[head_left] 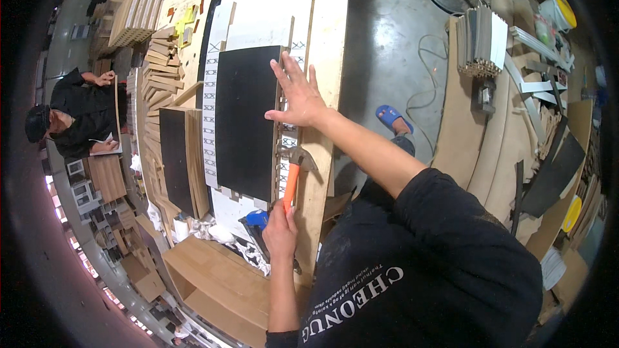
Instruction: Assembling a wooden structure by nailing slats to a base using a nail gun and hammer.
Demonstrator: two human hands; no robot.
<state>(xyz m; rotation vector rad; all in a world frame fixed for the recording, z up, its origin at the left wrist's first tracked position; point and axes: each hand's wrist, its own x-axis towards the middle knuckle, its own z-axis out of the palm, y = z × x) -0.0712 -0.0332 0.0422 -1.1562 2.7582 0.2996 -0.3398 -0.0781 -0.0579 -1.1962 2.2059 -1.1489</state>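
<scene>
My left hand (279, 232) is wrapped round the orange handle of a claw hammer (292, 183). The metal head lies beside the right edge of a black rectangular panel (248, 122). Farther up that same edge, my right hand (300, 93) is open with its fingers spread; whether it presses on the panel cannot be made out. Under the panel show pale strips with dark cross marks (209, 122). A blue-and-black tool (256, 219) lies just left of my left hand, its kind unclear.
Left of the panel stand a stack of black-faced boards (177, 161) and many wooden strips (158, 71). An open cardboard box (219, 277) is at the near end. Across, a person in black (87, 113) holds a thin strip. Rolled sheets (496, 129) and a cable lie right.
</scene>
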